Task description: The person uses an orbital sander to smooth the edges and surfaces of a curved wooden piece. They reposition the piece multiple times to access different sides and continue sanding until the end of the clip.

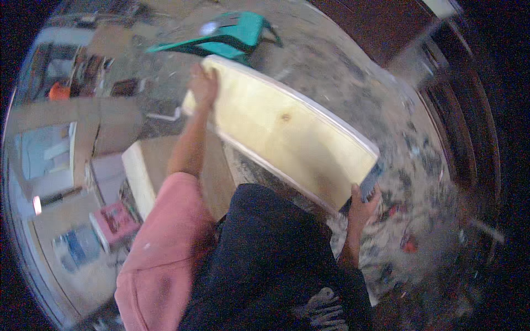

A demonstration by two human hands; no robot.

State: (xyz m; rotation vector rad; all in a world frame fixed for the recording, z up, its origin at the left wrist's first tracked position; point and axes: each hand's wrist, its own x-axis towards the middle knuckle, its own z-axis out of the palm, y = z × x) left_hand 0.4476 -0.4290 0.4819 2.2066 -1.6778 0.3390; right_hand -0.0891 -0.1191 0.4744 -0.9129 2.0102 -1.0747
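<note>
A long pale wooden panel (287,129) with raised whitish edges and a dark knot near its middle is held at a slant in front of me. My left hand (204,87) grips its far left end, fingers over the edge. At the near right end my right hand (362,205) holds the corner, thumb toward the panel's face. A grey-blue piece (371,181) shows along that right end beside my fingers; blur hides what it is. The panel's underside is out of sight.
A green plastic stool (243,34) lies tipped beyond the panel. Left of my arm stands a wooden box-like piece (141,174), with a pink box (117,220) nearby. An orange object (58,91) sits farther left. Scraps litter the dusty floor (408,182) on the right.
</note>
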